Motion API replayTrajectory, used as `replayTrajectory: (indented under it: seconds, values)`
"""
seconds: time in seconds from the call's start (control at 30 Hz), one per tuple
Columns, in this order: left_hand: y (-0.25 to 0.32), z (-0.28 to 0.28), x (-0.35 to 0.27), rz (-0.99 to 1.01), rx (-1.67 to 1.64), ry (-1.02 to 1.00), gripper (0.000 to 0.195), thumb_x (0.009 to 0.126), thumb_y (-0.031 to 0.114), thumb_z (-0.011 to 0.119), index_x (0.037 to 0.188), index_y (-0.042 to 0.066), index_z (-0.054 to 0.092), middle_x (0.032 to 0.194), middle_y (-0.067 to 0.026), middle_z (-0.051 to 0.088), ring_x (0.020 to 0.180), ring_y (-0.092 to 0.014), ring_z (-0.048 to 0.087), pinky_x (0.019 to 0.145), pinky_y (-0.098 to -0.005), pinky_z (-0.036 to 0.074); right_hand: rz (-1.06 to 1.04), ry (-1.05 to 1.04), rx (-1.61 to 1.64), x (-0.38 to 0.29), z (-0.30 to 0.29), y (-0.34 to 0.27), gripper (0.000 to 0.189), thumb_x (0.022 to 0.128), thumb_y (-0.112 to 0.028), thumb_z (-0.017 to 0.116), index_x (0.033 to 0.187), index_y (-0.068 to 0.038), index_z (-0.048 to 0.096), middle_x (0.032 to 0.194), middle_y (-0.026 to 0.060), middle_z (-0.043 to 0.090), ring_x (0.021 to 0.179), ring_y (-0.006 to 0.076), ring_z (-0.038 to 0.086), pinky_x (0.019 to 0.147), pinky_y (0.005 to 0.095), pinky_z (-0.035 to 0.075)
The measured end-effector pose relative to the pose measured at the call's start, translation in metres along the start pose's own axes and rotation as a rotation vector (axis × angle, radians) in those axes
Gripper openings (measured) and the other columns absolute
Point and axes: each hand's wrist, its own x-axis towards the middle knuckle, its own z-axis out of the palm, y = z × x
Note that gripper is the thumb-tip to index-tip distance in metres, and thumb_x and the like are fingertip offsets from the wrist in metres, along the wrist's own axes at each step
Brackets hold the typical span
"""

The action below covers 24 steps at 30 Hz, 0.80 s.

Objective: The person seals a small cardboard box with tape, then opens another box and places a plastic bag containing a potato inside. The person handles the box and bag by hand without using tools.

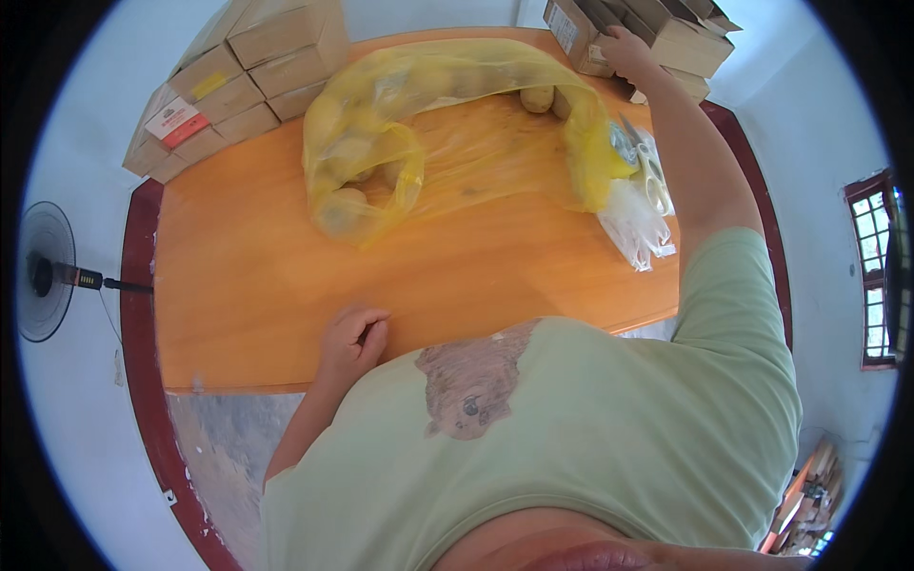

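Observation:
My right hand (623, 53) reaches to the far right corner, its fingers at the edge of an open cardboard box (575, 32); whether they grip it is hard to tell. My left hand (355, 338) rests with curled fingers on the near part of the orange wooden table (243, 285), holding nothing that shows. Beyond it lies a long yellow translucent plastic bag (457, 78) with several round potatoes inside. One potato (537, 98) shows at the bag's right opening. White-handled scissors (653, 175), a roll of tape (623, 145) and clear plastic bags (635, 225) lie by the bag's right end.
Closed cardboard boxes (275, 53) are stacked at the back left, one with a red and white card (177, 121) on it. More open boxes (685, 46) stand at the back right. A fan (46, 271) is left of the table, and a window (871, 264) is at right.

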Motion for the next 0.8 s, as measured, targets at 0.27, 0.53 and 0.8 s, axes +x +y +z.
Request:
replayTrajectory:
  seconds: [0.27, 0.53, 0.8]
  values:
    - [0.002, -0.001, 0.001, -0.009, 0.054, 0.010, 0.010, 0.083, 0.002, 0.066, 0.093, 0.004, 0.068, 0.080, -0.0097, 0.066, 0.070, -0.023, 0.062, 0.061, -0.0323, 0.049, 0.211, -0.154, 0.022, 0.024, 0.008, -0.007, 0.058, 0.090, -0.027, 0.054, 0.144, -0.009, 0.040, 0.092, 0.0126, 0.069, 0.068, 0.0240, 0.067, 0.054, 0.0381, 0.055]
    - [0.005, -0.002, 0.000, -0.014, 0.081, -0.002, 0.009, 0.083, 0.002, 0.065, 0.092, 0.003, 0.067, 0.083, -0.0106, 0.067, 0.072, -0.025, 0.063, 0.062, -0.0340, 0.050, 0.182, -0.151, 0.093, 0.041, 0.026, -0.010, 0.054, 0.091, -0.025, 0.058, 0.142, -0.010, 0.046, 0.093, 0.0120, 0.064, 0.064, 0.0235, 0.064, 0.055, 0.0377, 0.056]
    - [0.009, -0.002, 0.001, -0.068, 0.020, -0.030, 0.009, 0.085, 0.003, 0.064, 0.094, 0.002, 0.066, 0.081, -0.0103, 0.066, 0.069, -0.024, 0.061, 0.059, -0.0323, 0.048, -0.137, -0.108, 0.259, 0.079, 0.032, -0.030, 0.029, 0.083, -0.004, 0.066, 0.112, -0.006, 0.065, 0.101, 0.0091, 0.066, 0.081, 0.0242, 0.068, 0.070, 0.0369, 0.057]
